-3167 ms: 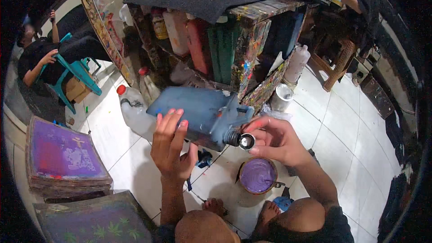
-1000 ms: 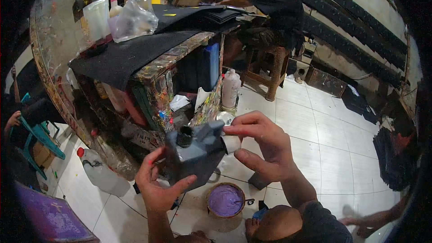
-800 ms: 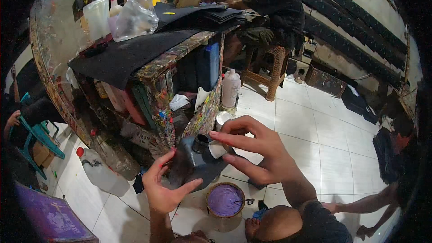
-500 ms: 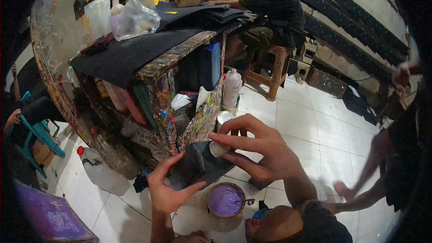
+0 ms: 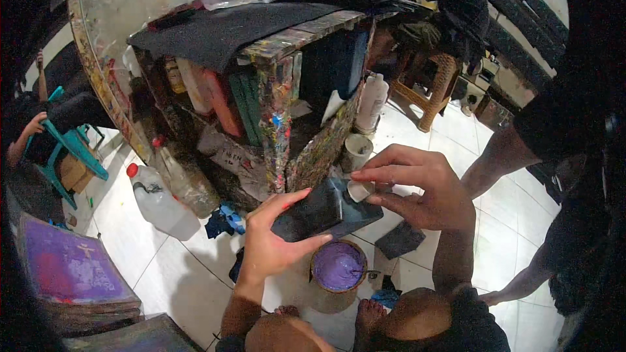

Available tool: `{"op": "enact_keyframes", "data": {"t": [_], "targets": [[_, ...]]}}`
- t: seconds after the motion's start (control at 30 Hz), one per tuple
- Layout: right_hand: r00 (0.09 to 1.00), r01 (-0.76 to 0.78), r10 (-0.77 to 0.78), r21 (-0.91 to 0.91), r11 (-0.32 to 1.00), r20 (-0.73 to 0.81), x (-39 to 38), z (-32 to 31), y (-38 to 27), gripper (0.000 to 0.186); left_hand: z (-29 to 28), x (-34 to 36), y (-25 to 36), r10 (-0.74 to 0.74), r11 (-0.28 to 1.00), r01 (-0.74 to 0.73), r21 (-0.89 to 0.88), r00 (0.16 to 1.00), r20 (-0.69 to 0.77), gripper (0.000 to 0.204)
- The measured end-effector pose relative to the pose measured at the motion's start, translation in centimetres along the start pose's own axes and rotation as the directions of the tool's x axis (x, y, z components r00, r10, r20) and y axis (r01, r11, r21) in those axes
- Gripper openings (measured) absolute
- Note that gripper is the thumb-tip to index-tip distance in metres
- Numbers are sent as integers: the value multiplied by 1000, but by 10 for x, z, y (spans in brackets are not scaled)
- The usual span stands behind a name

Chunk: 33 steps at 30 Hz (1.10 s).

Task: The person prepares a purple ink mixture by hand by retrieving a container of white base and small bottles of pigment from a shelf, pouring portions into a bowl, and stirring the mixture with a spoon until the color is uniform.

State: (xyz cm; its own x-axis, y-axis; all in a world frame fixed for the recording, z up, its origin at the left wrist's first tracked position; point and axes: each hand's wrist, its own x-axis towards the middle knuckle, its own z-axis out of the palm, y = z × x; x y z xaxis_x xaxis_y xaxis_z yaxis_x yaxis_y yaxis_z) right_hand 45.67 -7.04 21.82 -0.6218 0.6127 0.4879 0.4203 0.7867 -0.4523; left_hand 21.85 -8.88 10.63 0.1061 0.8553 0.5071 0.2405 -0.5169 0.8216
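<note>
My left hand [image 5: 279, 238] is closed around the lower end of a dark, block-shaped bottle [image 5: 306, 212], thumb on the near side and fingers on the far side. The bottle lies tilted, its neck end toward the right. At that end, my right hand [image 5: 427, 186] pinches a whitish round cap [image 5: 360, 190] between thumb and fingers. Whether the cap is still threaded on cannot be told. Below the bottle, on the floor between my feet, stands a tub of purple paint [image 5: 336, 266] with a dark handle sticking out.
A paint-crusted table [image 5: 274, 101] stands ahead, covered with black sheets [image 5: 189, 36]. On the floor are a translucent jug [image 5: 163, 205] with a red cap, a white bottle [image 5: 372, 101], a cup [image 5: 358, 150] and purple-stained frames [image 5: 78, 267]. Another person's legs [image 5: 505, 160] are close on the right.
The view has shifted, so the table sits lower and further right. Another person has come close on the right, with hands over the table. My grip on the bottle and cap looks the same.
</note>
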Motion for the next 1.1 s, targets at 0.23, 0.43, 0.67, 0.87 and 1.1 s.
{"op": "enact_keyframes", "data": {"t": [0.23, 0.43, 0.67, 0.87, 1.1], "targets": [[988, -56, 57, -9, 998, 143, 14, 18, 11, 37, -7, -11, -12, -25, 993, 27, 112, 999, -24, 63], [988, -149, 144, -80, 986, -62, -20, 16, 52, 25, -80, -30, -44, 145, 917, -31, 397, 955, -260, 62], [699, -713, 674, -164, 682, -240, -177, 29, 113, 48, -179, 58, -112, 31, 999, -47, 2, 632, -774, 70], [609, -793, 708, -237, 562, -359, -263, 99, 149, 65, -245, 180, -197, 263, 959, -242, 150, 547, -795, 65], [585, -791, 754, -3, 612, -299, -258, 148, 144, 74, -303, 246, -276, 472, 863, -460, 208, 591, -654, 52]]}}
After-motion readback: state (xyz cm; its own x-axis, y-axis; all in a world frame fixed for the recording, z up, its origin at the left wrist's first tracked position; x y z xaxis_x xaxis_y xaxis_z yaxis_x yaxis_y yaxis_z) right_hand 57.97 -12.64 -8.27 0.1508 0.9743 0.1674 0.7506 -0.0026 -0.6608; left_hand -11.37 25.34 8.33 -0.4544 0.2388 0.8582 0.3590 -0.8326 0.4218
